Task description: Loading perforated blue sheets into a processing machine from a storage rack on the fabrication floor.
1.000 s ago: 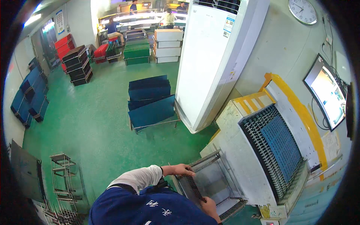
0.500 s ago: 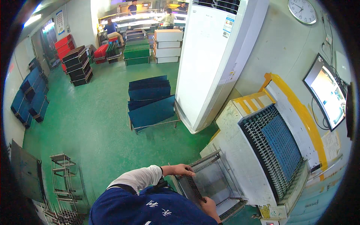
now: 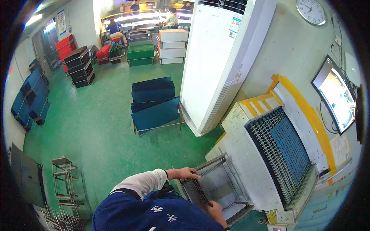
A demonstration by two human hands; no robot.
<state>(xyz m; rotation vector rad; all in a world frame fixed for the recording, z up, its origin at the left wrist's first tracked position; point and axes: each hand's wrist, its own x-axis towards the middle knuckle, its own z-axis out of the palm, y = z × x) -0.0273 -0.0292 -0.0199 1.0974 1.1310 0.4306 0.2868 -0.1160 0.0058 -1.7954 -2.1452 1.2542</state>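
My left hand [image 3: 188, 173] is closed on the upper end of a dark panel with a row of notches or holes along its edge [image 3: 200, 191]. At the lower end of that edge, the fingers of my right hand [image 3: 216, 212] grip the same panel. It stands tilted at the near side of a metal rack [image 3: 228, 178] with slotted rails, close against my body. My blue apron hides its lower part, so I cannot tell whether it is one panel or several together.
Right of the rack, a roller conveyor [image 3: 266, 154] carries a blue perforated panel [image 3: 290, 150]. A tall white air conditioner [image 3: 216, 65] stands beyond. Blue panels [image 3: 156, 114] sit in a floor rack ahead. An empty metal frame [image 3: 65, 181] stands left. People work at a far lit bench.
Both hands keep their hold on the dark panel with hardly any movement. The blue panel on the rollers appears to have slid very slightly to the right.
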